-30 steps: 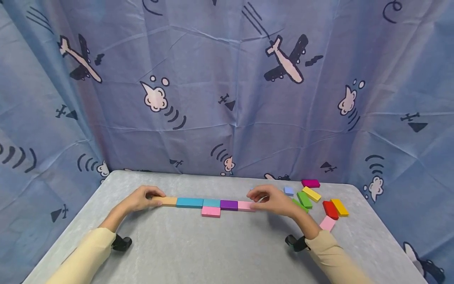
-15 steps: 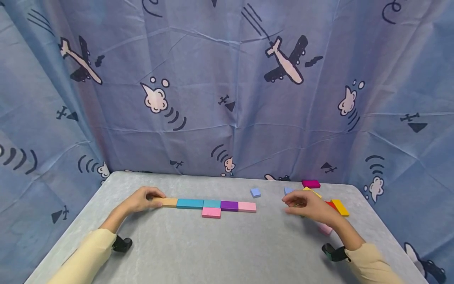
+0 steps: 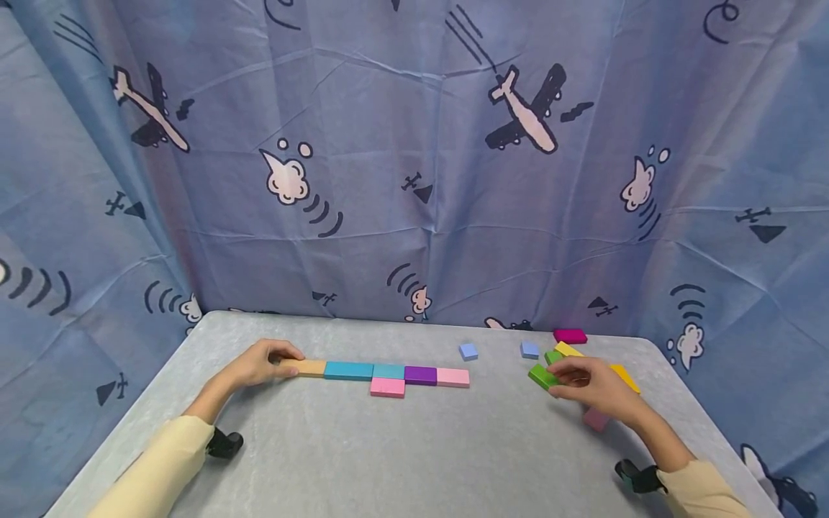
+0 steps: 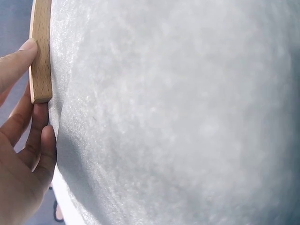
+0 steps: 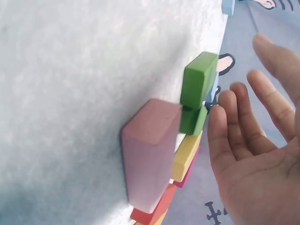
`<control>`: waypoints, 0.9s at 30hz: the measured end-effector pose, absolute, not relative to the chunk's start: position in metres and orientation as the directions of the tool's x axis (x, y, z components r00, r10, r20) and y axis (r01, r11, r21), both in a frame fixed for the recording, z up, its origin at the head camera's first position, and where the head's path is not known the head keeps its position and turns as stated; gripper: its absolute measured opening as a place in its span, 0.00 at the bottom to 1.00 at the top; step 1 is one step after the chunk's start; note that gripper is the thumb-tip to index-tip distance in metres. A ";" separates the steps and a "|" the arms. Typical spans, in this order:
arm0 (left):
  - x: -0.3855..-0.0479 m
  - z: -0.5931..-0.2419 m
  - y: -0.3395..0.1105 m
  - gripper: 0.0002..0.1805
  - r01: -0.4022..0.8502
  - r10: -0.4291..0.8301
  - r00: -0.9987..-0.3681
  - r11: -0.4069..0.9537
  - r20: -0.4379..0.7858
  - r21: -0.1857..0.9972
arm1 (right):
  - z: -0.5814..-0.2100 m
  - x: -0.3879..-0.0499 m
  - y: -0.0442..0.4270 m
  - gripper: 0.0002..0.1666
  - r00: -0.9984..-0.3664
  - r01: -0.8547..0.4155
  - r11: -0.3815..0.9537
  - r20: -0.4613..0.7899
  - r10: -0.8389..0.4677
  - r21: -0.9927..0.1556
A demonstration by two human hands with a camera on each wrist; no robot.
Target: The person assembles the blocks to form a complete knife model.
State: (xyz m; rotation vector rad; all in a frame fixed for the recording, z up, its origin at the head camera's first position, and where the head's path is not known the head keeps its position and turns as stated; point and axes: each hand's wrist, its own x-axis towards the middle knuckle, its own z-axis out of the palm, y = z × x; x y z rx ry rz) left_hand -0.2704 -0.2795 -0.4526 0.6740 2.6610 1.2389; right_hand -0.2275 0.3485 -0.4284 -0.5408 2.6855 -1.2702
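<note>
At the left end of a row of flat blocks, my left hand point(image 3: 259, 363) pinches a natural wood block point(image 3: 312, 368); the left wrist view shows the thumb on that block's point(image 4: 42, 61) side. Rightward in the row lie a long blue block point(image 3: 348, 370), a shorter blue one point(image 3: 388, 371), a purple block point(image 3: 421, 375) and a light pink block point(image 3: 452, 378). A pink block point(image 3: 387, 388) lies against the row's near side. My right hand point(image 3: 599, 390) hovers by a green block point(image 3: 541, 377), fingers apart from it in the right wrist view.
Loose blocks lie on the right: two small blue blocks point(image 3: 468, 352), a second green block point(image 3: 553, 357), a magenta block point(image 3: 571, 336), yellow blocks point(image 3: 567, 349), a red block point(image 5: 154, 213) and a pink block point(image 5: 152, 154). A patterned curtain point(image 3: 363, 180) hangs behind the table.
My right hand has left the light pink block at the row's right end and moved right to the loose green block. The left hand stays on the wood block.
</note>
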 end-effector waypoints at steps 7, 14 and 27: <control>-0.269 -0.451 -0.279 0.11 0.339 0.442 -0.895 0.577 0.064 0.744 | -0.432 -0.231 0.348 0.25 -0.944 -0.256 0.627 0.052 -0.324 -0.736; -0.270 -0.450 -0.279 0.11 0.332 0.437 -0.898 0.583 0.058 0.741 | -0.436 -0.235 0.345 0.26 -0.948 -0.260 0.658 0.056 -0.314 -0.706; -0.269 -0.450 -0.279 0.11 0.334 0.441 -0.896 0.576 0.061 0.746 | -0.445 -0.247 0.337 0.29 -0.968 -0.201 0.766 0.005 -0.250 -0.611</control>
